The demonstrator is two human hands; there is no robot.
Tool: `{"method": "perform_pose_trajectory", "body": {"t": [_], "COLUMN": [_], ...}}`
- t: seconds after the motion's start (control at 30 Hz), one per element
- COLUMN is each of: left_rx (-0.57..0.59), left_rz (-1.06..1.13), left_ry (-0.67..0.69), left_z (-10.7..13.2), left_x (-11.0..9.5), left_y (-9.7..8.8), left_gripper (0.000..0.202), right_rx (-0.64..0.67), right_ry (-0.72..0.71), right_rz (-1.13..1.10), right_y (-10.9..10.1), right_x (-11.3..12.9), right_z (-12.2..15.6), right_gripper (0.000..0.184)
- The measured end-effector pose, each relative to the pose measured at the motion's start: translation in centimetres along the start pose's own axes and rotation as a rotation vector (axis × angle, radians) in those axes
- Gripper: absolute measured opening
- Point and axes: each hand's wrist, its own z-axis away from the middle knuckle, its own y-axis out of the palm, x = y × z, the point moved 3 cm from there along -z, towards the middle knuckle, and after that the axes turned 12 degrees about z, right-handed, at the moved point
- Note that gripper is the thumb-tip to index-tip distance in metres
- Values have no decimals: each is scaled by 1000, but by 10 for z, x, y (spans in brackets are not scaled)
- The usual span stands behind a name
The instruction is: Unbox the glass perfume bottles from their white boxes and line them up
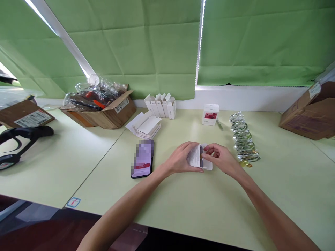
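Observation:
A small white carton (194,156) with printed text lies on its side above the table, wrapped by the fingers and thumb of my left hand (181,158). Its open end faces right, with white flaps (208,165) folded out and something dark with a bit of gold showing inside. At that opening is my right hand (220,158), fingers curled and thumb reaching to the dark contents. What those fingertips pinch is hidden. To the left of my hands a phone (142,158) lies screen up. Shiny silver packets (243,137) form a row to the right, with a yellowish packet (245,164) at the near end.
Behind stand a white box with a red picture (210,114), a green pen-like item (219,124), several upright slim white boxes (161,105) and flat white cartons (149,126). Cardboard boxes (115,113) line the back left; another (309,111) stands right. A black headset (23,143) lies far left.

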Motion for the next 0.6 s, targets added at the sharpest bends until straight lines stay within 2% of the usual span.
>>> {"method": "perform_pose_trajectory", "body": {"t": [0.1, 0.2, 0.33, 0.37, 0.43, 0.5, 0.6], "left_rx": [-8, -32, -45, -41, -32, -24, 0], "left_rz": [-21, -7, -31, -40, -48, -52, -85], "left_ry": [13, -16, -23, -18, -14, -15, -2], "left_z": [0, -1, -1, -1, -1, 0, 0], "left_x": [1, 3, 4, 4, 4, 4, 5], "left_y": [1, 0, 0, 0, 2, 2, 4], "left_gripper": [91, 91, 91, 91, 89, 87, 88], "right_rx": [-24, -131, -318, -337, -308, -208, -130], "right_ry": [11, 1, -246, -316, -420, -470, -447], "right_rz": [17, 166, 471, 523, 553, 499, 424], "right_y": [-2, -1, 3, 5, 9, 13, 19], "right_x": [1, 1, 7, 10, 13, 15, 13], "right_z": [1, 2, 6, 8, 10, 11, 7], "right_gripper": [31, 23, 5, 8, 16, 21, 21]}}
